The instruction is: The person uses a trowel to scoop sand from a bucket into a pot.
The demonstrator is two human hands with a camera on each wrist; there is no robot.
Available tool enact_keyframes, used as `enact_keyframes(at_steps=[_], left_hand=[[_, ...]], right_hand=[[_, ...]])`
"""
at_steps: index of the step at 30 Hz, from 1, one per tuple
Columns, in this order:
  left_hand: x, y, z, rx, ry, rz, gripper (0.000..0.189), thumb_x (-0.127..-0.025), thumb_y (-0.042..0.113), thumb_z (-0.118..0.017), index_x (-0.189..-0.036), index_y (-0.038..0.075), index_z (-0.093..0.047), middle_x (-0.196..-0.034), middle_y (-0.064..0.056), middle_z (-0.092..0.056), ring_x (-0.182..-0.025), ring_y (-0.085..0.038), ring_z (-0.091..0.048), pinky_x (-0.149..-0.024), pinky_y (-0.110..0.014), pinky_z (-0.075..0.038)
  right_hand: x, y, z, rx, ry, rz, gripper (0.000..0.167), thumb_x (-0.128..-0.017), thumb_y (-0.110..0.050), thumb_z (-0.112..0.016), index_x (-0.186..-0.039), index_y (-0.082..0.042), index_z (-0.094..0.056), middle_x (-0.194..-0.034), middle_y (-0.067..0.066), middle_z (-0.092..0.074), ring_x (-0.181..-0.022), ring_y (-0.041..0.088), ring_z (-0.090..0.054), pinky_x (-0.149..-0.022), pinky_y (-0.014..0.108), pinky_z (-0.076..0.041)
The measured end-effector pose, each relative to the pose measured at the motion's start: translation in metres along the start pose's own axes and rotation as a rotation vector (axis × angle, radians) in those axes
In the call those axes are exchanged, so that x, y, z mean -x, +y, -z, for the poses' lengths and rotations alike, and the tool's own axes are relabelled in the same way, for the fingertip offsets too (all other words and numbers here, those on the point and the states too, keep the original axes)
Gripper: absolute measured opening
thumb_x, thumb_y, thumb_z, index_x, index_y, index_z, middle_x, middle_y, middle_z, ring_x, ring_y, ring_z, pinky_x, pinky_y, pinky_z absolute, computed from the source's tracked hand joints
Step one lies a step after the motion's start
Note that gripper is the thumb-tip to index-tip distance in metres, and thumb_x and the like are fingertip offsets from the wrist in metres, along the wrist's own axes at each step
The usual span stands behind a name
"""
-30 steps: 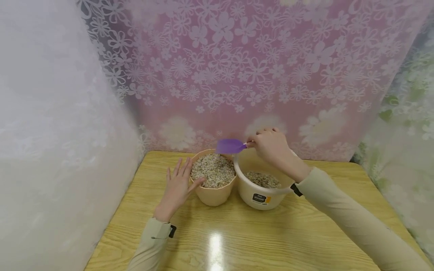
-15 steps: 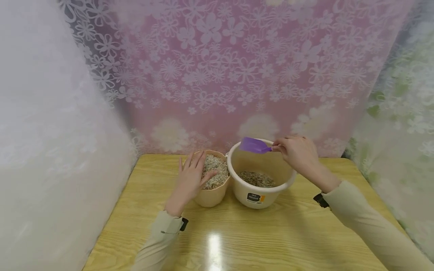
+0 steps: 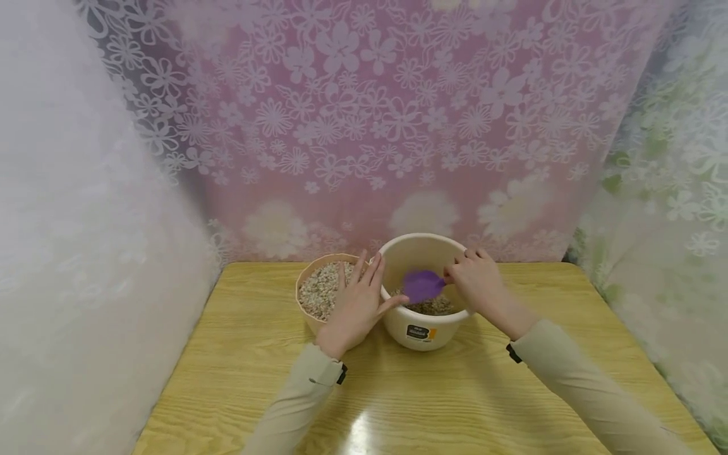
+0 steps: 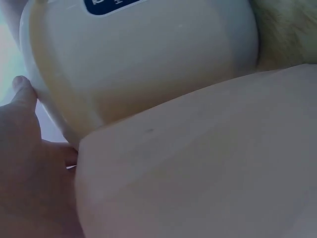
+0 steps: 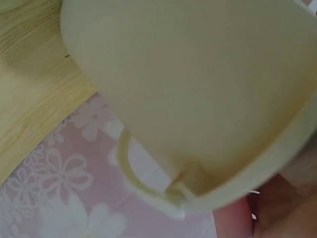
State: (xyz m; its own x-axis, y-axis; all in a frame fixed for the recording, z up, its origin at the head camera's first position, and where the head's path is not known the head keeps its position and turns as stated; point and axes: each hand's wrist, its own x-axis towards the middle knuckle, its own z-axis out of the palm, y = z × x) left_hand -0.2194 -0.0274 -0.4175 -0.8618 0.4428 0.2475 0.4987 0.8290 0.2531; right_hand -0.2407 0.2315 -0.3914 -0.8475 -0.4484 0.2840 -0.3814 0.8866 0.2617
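In the head view my right hand (image 3: 480,281) grips the handle of a purple scoop (image 3: 423,286). The scoop's blade is lowered inside a cream bucket (image 3: 423,332), over the grain-like bits (image 3: 435,305) at its bottom. My left hand (image 3: 355,309) lies with fingers stretched out across the gap between the bucket and a peach pot (image 3: 304,309). Its thumb reaches to the bucket's rim, as the left wrist view also shows at the bucket wall (image 4: 148,54). Pale grains (image 3: 321,291) fill the pot nearly to its brim. The right wrist view catches the bucket's outer wall (image 5: 188,89).
Both containers stand side by side on a wooden table (image 3: 239,379), near its back edge. A pink floral cloth (image 3: 352,145) hangs right behind them. White sheeting (image 3: 102,253) closes the left side, and a leafy curtain (image 3: 654,253) the right. A loop handle (image 5: 129,163) juts from the bucket.
The scoop has gone from above the pot over to the bucket and down into it. My left hand has shifted right, from the pot's left side to the bucket's rim.
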Motion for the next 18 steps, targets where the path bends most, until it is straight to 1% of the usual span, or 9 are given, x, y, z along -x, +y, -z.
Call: enact_keyframes(at_steps=[3,5,7,9,10,13,15,18], left_hand=[[-0.001,-0.001,-0.004,-0.028,0.023,-0.010,0.097,-0.096,0.076,-0.029,-0.162,0.005,-0.022,-0.168,-0.008,-0.019,-0.156,-0.024,0.003,-0.122,-0.064,0.003],[-0.001,-0.002,-0.005,-0.039,0.039,-0.012,0.097,-0.096,0.076,-0.030,-0.161,0.005,-0.023,-0.168,-0.008,-0.020,-0.157,-0.024,0.001,-0.122,-0.065,-0.002],[-0.002,-0.002,-0.005,-0.047,0.047,-0.011,0.096,-0.097,0.075,-0.030,-0.161,0.004,-0.023,-0.168,-0.008,-0.020,-0.157,-0.024,-0.001,-0.122,-0.066,-0.006],[-0.002,-0.002,-0.006,-0.048,0.040,-0.004,0.095,-0.097,0.075,-0.031,-0.161,0.005,-0.022,-0.168,-0.007,-0.019,-0.157,-0.023,-0.001,-0.122,-0.066,-0.007],[-0.002,-0.001,-0.007,-0.043,0.034,0.001,0.095,-0.097,0.074,-0.032,-0.162,0.005,-0.022,-0.168,-0.007,-0.017,-0.157,-0.023,-0.001,-0.122,-0.066,-0.007],[-0.001,0.000,-0.008,-0.040,0.023,0.010,0.095,-0.097,0.074,-0.033,-0.162,0.006,-0.021,-0.168,-0.005,-0.016,-0.157,-0.022,-0.002,-0.122,-0.065,-0.008],[-0.001,0.000,-0.008,-0.025,0.025,0.016,0.094,-0.097,0.073,-0.036,-0.161,0.006,-0.023,-0.168,-0.006,-0.017,-0.157,-0.022,-0.003,-0.123,-0.065,-0.007],[-0.001,-0.001,-0.007,-0.016,0.037,0.025,0.093,-0.097,0.072,-0.038,-0.161,0.006,-0.025,-0.168,-0.006,-0.018,-0.157,-0.021,-0.005,-0.123,-0.063,-0.007]], right_hand=[[-0.007,-0.006,-0.009,-0.017,-0.046,0.037,0.009,-0.080,-0.019,-0.086,-0.082,-0.020,-0.077,-0.076,0.000,-0.068,-0.077,0.025,-0.061,-0.076,0.042,-0.046],[-0.013,-0.007,-0.015,-0.036,-0.060,0.063,0.012,-0.078,-0.019,-0.088,-0.076,-0.021,-0.076,-0.073,-0.003,-0.068,-0.074,0.023,-0.060,-0.073,0.040,-0.045],[-0.018,-0.009,-0.021,-0.069,-0.070,0.080,0.017,-0.078,-0.020,-0.087,-0.070,-0.020,-0.072,-0.069,-0.004,-0.065,-0.068,0.021,-0.057,-0.069,0.038,-0.043],[-0.021,-0.011,-0.025,-0.094,-0.077,0.085,0.021,-0.078,-0.023,-0.085,-0.065,-0.020,-0.068,-0.065,-0.006,-0.063,-0.063,0.019,-0.053,-0.067,0.036,-0.040],[-0.022,-0.012,-0.027,-0.104,-0.084,0.083,0.021,-0.079,-0.025,-0.083,-0.065,-0.020,-0.067,-0.064,-0.006,-0.063,-0.062,0.018,-0.052,-0.066,0.036,-0.039],[-0.022,-0.015,-0.030,-0.113,-0.111,0.070,0.023,-0.079,-0.025,-0.082,-0.063,-0.020,-0.066,-0.063,-0.006,-0.063,-0.060,0.017,-0.050,-0.065,0.035,-0.037],[-0.021,-0.016,-0.031,-0.107,-0.125,0.069,0.021,-0.079,-0.024,-0.082,-0.064,-0.021,-0.068,-0.063,-0.005,-0.064,-0.059,0.016,-0.050,-0.064,0.035,-0.036],[-0.022,-0.017,-0.032,-0.103,-0.136,0.074,0.021,-0.080,-0.025,-0.082,-0.065,-0.021,-0.069,-0.062,-0.004,-0.064,-0.057,0.016,-0.048,-0.063,0.033,-0.033]])
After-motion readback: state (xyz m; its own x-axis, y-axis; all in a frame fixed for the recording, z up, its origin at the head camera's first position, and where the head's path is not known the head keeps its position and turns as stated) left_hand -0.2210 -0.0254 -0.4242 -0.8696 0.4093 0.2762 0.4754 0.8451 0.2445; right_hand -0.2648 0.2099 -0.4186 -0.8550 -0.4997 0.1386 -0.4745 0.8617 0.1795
